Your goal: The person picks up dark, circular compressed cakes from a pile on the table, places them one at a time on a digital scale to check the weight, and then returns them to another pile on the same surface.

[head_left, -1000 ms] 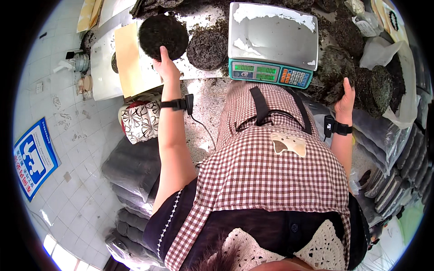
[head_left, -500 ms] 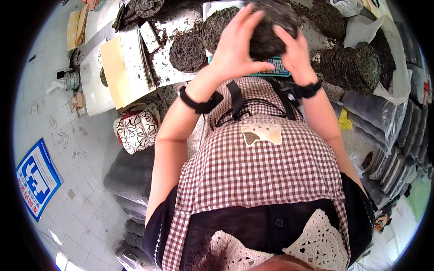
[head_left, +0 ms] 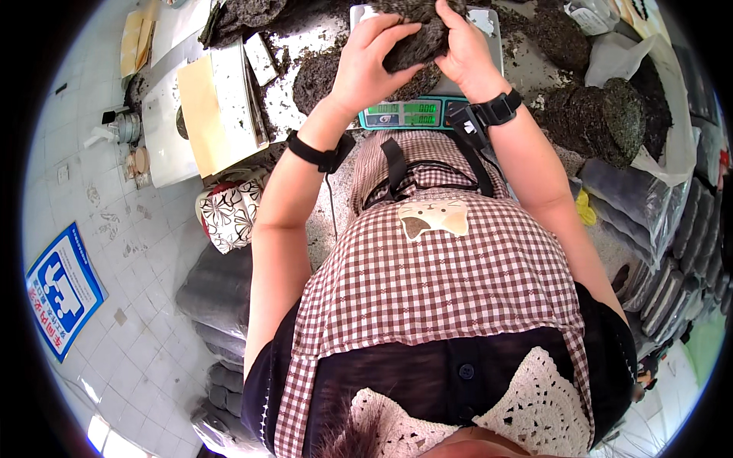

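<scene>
Between my two hands is a clump of dark dried seaweed (head_left: 416, 47), held above a digital scale (head_left: 405, 114) with a teal front and a lit green display. My left hand (head_left: 368, 65) grips its left side, fingers over the top and thumb underneath. On the right side, my right hand (head_left: 467, 55) closes round the edge. A second dark seaweed cake (head_left: 416, 85) shows partly under the clump, on the scale. The clump's far end is cut off by the top of the view. Black bands circle both wrists, and the right one covers part of the scale's front.
Round seaweed cakes (head_left: 314, 80) lie left of the scale. A stack of seaweed discs (head_left: 588, 118) rests on its side at right, by a clear plastic bag (head_left: 622, 57). Yellow card (head_left: 200, 114) and papers cover the table's left end. Packed dark bundles (head_left: 634, 198) are piled below right.
Both hands and the seaweed have shifted left, and the right hand has closed in. The scale's display is now uncovered, while the right wrist hides its keypad.
</scene>
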Tool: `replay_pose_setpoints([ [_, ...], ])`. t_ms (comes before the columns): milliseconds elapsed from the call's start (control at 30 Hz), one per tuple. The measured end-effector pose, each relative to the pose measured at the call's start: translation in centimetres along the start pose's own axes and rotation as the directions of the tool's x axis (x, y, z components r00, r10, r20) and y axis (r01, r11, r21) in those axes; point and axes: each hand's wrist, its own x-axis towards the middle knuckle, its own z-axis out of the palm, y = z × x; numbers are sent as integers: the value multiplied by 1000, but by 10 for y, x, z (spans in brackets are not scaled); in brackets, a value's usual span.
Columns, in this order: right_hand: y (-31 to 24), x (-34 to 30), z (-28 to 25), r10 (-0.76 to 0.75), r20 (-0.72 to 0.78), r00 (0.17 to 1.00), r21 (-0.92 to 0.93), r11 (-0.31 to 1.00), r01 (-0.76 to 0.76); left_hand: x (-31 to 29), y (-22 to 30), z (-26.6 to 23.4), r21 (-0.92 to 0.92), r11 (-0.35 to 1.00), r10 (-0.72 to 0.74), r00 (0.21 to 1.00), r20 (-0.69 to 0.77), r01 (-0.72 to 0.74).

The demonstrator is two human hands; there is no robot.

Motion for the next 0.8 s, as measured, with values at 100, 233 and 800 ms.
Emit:
replay_pose_setpoints([
  [100,-17,2,-26,-56,-136,989,90,994,68,-13,0,7,-28,995,-93,992,-88,91],
  [233,-43,-5,-80,-350,-234,907,-243,924,294,-24,-10,19,25,985,-168,983,-66,170],
  [800,-57,-80,-92,-9,-181,983,-160,987,-20,-95,-74,8,115,884,-446,892,-76,452],
])
